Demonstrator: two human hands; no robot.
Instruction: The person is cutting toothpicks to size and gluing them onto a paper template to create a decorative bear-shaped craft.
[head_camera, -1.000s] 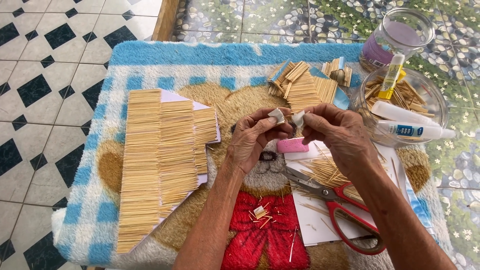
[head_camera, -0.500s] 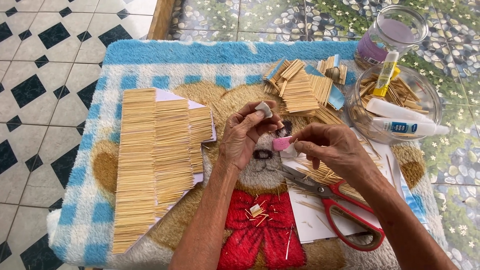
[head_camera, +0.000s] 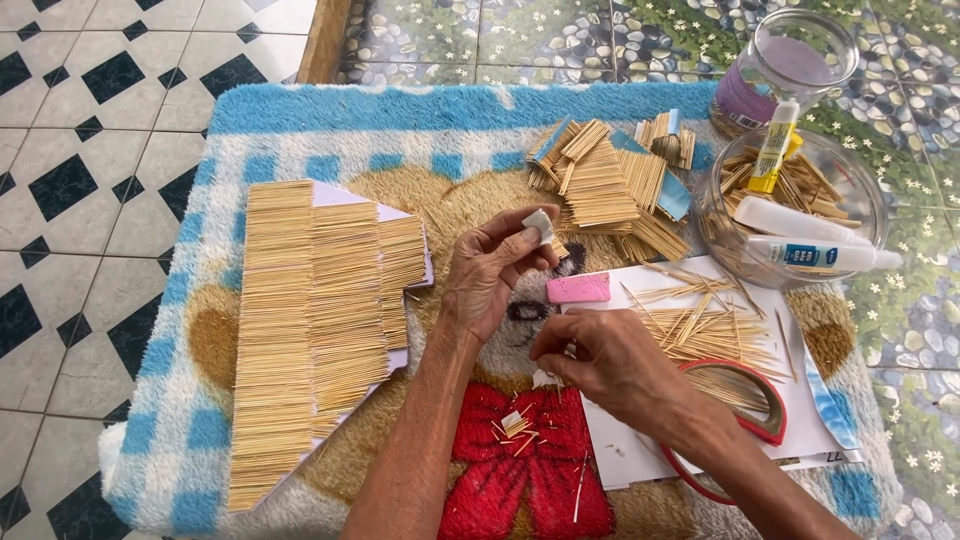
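A person sits over a fluffy mat (head_camera: 300, 125) with blue checks and a bear picture on it. Two hands are at work.

The left hand (head_camera: 490, 275) is up, pinching one small white scrap (head_camera: 540, 224) between thumb and fingers. The scrap is just above the bear's face, in the middle of the mat.

The right hand (head_camera: 600, 360) is lower down, with fingers curled. It pinches a second tiny white bit (head_camera: 545, 378) right over the red bow (head_camera: 510, 490). One pink block (head_camera: 578, 288) lies between the two hands, not touched by either.

To the left of the hands lies one big flat panel (head_camera: 310, 310) made of many thin sticks set side by side, in three steps. It sits on pale card.

At the top of the mat is one heap of small stick bundles (head_camera: 610, 180), too many to count, with blue card under some of them.

Under the right arm is one white sheet (head_camera: 700, 440). Loose sticks (head_camera: 700, 325) lie spread on it, too many to count. One pair of red scissors (head_camera: 740, 410) lies there too, partly under the arm.

On the right stands one clear bowl (head_camera: 720, 225) with stick bits inside. Three tubes rest across it: one yellow tube (head_camera: 772, 150) and two white tubes (head_camera: 810, 240). Behind the bowl is one clear jar (head_camera: 785, 60) with a purple band.

A few short stick bits (head_camera: 515, 430) lie on the red bow.
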